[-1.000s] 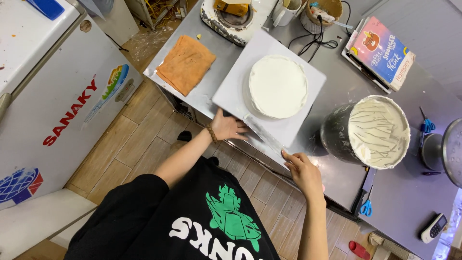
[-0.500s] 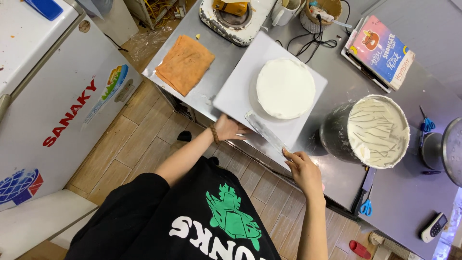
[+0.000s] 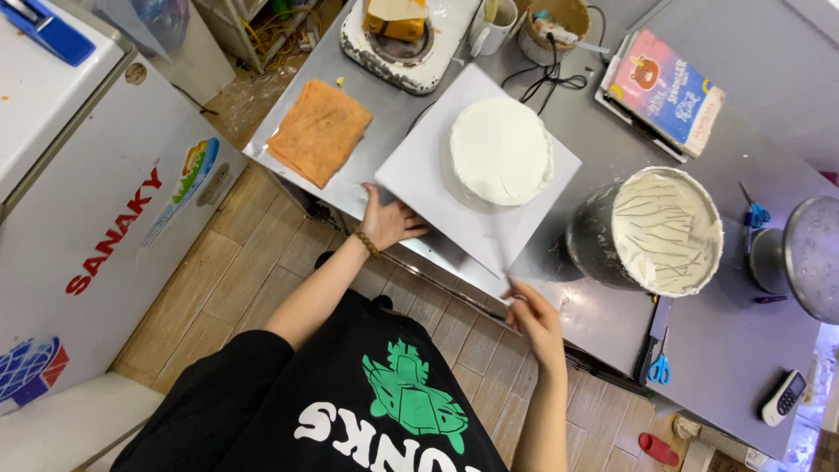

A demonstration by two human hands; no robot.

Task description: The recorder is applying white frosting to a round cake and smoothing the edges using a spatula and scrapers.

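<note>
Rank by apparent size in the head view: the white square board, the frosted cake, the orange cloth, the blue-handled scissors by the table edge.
1. White square board, largest.
2. Frosted cake and orange cloth: look about alike, so no ranking between them.
3. Blue-handled scissors, smallest.

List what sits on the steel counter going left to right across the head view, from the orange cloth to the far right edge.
Orange cloth → white square board, touched by the left hand → white frosted cake → bucket of white cream → metal bowl.
</note>
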